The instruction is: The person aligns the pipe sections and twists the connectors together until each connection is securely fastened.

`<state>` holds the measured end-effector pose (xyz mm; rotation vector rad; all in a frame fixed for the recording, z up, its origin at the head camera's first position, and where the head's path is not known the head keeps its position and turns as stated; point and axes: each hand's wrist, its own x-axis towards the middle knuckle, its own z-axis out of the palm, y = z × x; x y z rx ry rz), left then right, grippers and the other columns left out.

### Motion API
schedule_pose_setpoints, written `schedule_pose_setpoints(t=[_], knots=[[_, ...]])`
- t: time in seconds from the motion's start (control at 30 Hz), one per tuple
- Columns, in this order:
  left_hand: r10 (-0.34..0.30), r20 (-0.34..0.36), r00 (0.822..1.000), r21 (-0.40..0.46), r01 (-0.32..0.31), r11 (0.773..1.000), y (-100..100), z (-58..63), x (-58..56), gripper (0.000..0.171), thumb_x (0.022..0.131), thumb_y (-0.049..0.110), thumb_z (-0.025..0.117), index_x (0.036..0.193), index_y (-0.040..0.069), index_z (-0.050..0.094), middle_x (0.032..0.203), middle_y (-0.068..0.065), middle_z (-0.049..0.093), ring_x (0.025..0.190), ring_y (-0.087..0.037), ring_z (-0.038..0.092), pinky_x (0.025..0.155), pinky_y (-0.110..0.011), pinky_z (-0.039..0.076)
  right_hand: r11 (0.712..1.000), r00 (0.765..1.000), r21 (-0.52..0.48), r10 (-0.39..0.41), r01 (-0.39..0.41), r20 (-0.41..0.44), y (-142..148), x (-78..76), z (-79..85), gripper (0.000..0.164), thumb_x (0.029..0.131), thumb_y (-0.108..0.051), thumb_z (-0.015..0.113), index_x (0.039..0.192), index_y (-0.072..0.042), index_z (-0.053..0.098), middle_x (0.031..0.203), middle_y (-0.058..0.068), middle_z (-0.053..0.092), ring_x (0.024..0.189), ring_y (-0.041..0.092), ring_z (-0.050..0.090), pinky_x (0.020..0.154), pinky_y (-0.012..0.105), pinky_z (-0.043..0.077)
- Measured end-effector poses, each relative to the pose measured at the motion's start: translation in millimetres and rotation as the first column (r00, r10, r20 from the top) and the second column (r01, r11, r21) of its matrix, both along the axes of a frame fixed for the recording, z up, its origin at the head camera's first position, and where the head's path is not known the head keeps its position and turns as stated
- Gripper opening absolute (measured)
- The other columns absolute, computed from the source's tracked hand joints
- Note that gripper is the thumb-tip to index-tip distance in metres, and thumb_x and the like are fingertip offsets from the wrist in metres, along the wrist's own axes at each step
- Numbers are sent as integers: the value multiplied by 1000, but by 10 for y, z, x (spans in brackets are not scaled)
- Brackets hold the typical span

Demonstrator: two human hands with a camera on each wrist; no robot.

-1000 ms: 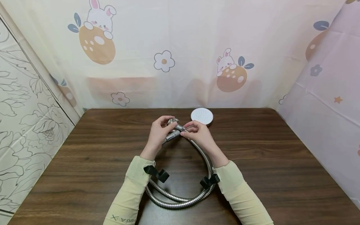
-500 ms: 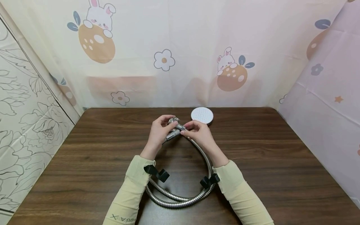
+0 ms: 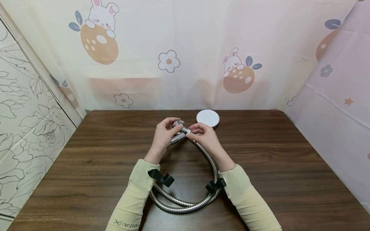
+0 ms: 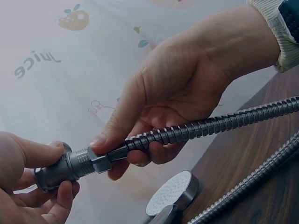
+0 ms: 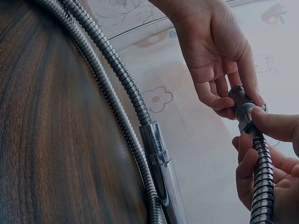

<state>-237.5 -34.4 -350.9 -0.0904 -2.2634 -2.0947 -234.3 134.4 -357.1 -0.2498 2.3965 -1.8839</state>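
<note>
My left hand (image 3: 163, 136) pinches a short metal fitting (image 4: 58, 173) between thumb and fingers. External threads show on the fitting's end, right at the hex nut (image 4: 100, 161) of a ribbed shower hose (image 3: 212, 163). Thumb and fingers of my right hand (image 3: 206, 138) hold that nut and the hose end, in line with the fitting. From there the hose loops under both wrists on the table. Its other end joins the chrome handle (image 5: 161, 158) of a shower head (image 3: 207, 118), whose white round face points up behind my right hand.
A dark wood-grain table (image 3: 101, 154) carries the hose loop. Behind it hangs a printed curtain (image 3: 190, 41) with rabbits and flowers, and patterned sheets close off both sides. Black straps (image 3: 160, 178) sit at the sleeve cuffs.
My right fingers have shifted slightly and curled a little more at the nut. The left hand, fitting, hose loop and shower head stay in place.
</note>
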Motion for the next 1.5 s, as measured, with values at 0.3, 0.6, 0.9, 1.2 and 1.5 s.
schedule_pose_setpoints(t=[0.3,0.6,0.9,1.2,1.5], knots=[[11,-21,1000,24,-10,1000,6,-3,9,29,83,15,66,111,8,63,109,-11,60,86,-15,54,78,-40,46,1000,1000,8,10,-10,-4,3,1,-1,28,81,-16,69,104,-4,60,82,0,66,71,8,58,67,32,48],[-9,-32,999,13,9,1000,-18,-8,13,26,83,13,66,109,9,64,107,-9,60,87,-16,54,77,-36,48,999,999,-8,47,-47,2,-1,6,0,24,84,-16,64,103,-1,62,77,8,66,67,13,58,56,21,43],[-25,-43,999,-11,24,1000,-22,-22,1,28,85,13,64,112,8,62,107,-10,60,87,-17,55,82,-50,44,993,994,-43,105,-107,-25,-2,10,24,24,89,-13,57,105,5,60,77,0,66,60,6,54,53,18,40],[-26,-72,997,-30,23,999,-21,-27,8,29,84,15,65,112,8,62,106,-10,61,87,-18,56,76,-41,47,996,997,32,80,-79,-15,0,7,14,32,80,-12,69,107,1,59,84,4,68,71,6,57,63,21,44],[-20,-81,997,-40,17,999,-13,-19,15,27,84,15,65,110,10,63,105,-8,61,86,-17,55,67,-24,44,998,998,-12,60,-60,10,2,17,15,26,81,-12,67,101,0,58,79,2,65,70,10,59,63,26,46]])
